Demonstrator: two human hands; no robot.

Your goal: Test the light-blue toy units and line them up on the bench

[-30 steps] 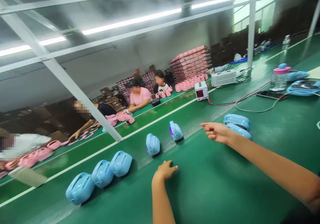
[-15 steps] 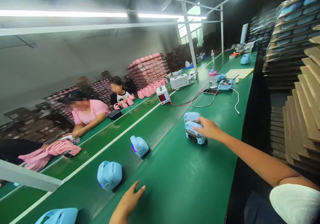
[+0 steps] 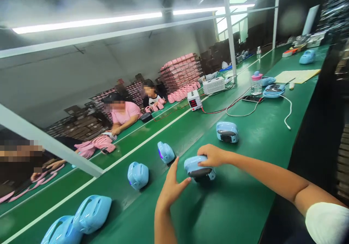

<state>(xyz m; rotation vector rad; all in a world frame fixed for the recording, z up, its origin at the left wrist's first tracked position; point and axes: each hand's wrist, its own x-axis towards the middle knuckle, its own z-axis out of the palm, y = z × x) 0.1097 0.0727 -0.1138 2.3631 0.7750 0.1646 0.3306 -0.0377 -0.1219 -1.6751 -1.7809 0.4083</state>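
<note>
My right hand [image 3: 212, 154] grips a light blue plastic unit [image 3: 198, 168] from above, just over the green belt [image 3: 234, 204]. My left hand [image 3: 170, 188] is open, fingers spread, its thumb tip close to the unit's left side. A second blue unit [image 3: 227, 132] with a dark face lies farther along the belt. Two blue units [image 3: 165, 152] [image 3: 138, 175] stand to the left near the white line, and two more blue shells [image 3: 92, 212] lie at the lower left.
A power supply [image 3: 194, 100], a white box [image 3: 214, 85], cables, a phone [image 3: 252, 99], a bottle [image 3: 256, 83] and blue units [image 3: 273, 90] sit farther along. People across the belt handle pink parts [image 3: 94, 146]. Pink trays [image 3: 181, 71] are stacked behind. A slanted metal beam [image 3: 51, 144] crosses left.
My right hand took the top blue unit off the stack and brought it back toward me. My left hand rose from the belt to meet it. The view swung slightly.
</note>
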